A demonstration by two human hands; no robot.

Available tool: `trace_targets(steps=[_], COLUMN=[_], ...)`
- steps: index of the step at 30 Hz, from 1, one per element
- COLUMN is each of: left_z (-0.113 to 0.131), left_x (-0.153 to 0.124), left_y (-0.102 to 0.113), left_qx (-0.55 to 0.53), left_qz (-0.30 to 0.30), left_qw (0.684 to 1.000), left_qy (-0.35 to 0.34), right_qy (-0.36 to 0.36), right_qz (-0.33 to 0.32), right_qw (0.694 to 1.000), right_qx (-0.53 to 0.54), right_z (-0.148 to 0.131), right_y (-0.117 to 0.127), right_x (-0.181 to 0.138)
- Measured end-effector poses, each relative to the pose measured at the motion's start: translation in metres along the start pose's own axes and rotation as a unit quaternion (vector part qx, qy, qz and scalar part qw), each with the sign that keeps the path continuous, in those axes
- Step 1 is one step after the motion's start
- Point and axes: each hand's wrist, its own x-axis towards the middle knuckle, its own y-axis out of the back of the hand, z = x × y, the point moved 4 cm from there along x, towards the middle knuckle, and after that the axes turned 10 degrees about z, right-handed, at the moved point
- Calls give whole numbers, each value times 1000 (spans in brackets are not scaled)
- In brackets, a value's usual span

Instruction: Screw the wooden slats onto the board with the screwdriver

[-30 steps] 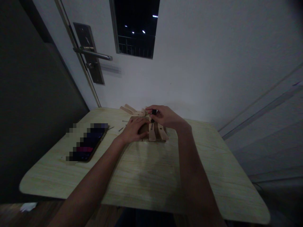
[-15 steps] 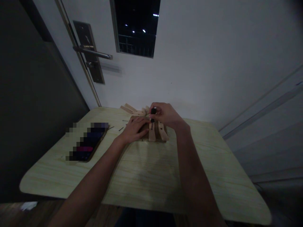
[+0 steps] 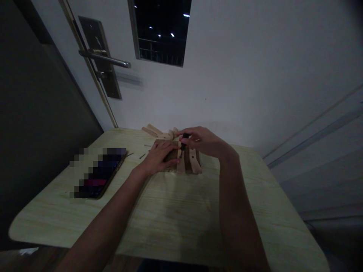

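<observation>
My right hand [image 3: 202, 140] is closed around the black handle of a screwdriver [image 3: 185, 140]. The shaft slants down to the left, its tip at a pale wooden piece [image 3: 180, 167] lying on a brown wooden board [image 3: 170, 155]. Resting on the board's left part is my left hand [image 3: 162, 156], fingers stretched out, with index finger and thumb reaching the edge of that piece. A second pale wooden piece [image 3: 194, 162] with a dark hole lies on the board to the right. Whether the tip sits in a screw is too small to tell.
Several pale wooden pieces [image 3: 154, 131] lie behind the board near the white door [image 3: 241, 75]. Loose screws [image 3: 142, 156] are left of my left hand, beside a phone [image 3: 103, 173]. All rest on a light wood-grain table [image 3: 167, 219]; a door handle [image 3: 107, 58] juts out above.
The screwdriver has gone from nearly upright to leaning, its handle tipped to the right. My right wrist has shifted right. My left hand keeps its place on the board; the view has shifted slightly.
</observation>
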Motion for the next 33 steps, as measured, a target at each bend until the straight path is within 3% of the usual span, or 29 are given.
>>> trace_targets(steps=[7, 11, 20, 26, 33], left_z=[0, 0, 3, 3, 4], left_x=[1, 1, -1, -1, -2], left_y=[-1, -1, 1, 2, 2], left_qx=[4, 4, -1, 4, 4], left_qz=[-15, -14, -24, -27, -27], left_qw=[1000, 1000, 1000, 1000, 1000], left_qy=[-9, -7, 5, 3, 10], right_qy=[-15, -35, -8, -36, -57], right_qz=[103, 94, 30, 98, 109], right_qw=[994, 995, 995, 992, 991], right_qx=[-41, -6, 91, 77, 52], right_z=[2, 2, 7, 13, 14], right_y=[-1, -5, -9, -6, -1], right_x=[6, 7, 5, 3, 0])
